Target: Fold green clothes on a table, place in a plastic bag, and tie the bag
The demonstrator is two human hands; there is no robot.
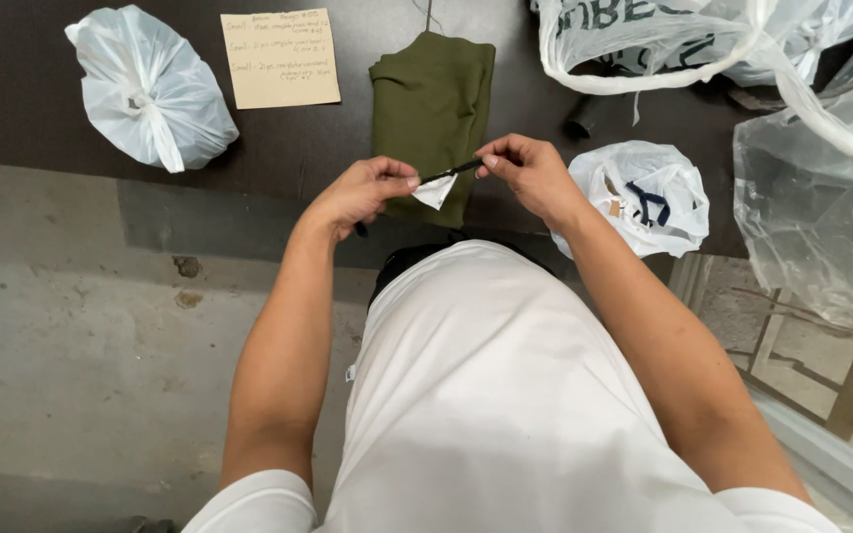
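Observation:
My left hand (362,190) and my right hand (528,173) are raised in front of me, over the table's front edge. Between their fingertips they pinch a thin black strip (451,171), one hand at each end. A small white tag (434,191) hangs from the strip near my left fingers. Just behind my hands a folded olive-green cloth (433,104) lies on the dark table (22,89).
A knotted white plastic bag (150,91) and a tan handwritten note (279,57) lie at the back left. A small white bag (649,197) sits at my right. Large clear plastic bags (812,188) fill the right side. Grey concrete floor (81,355) lies below.

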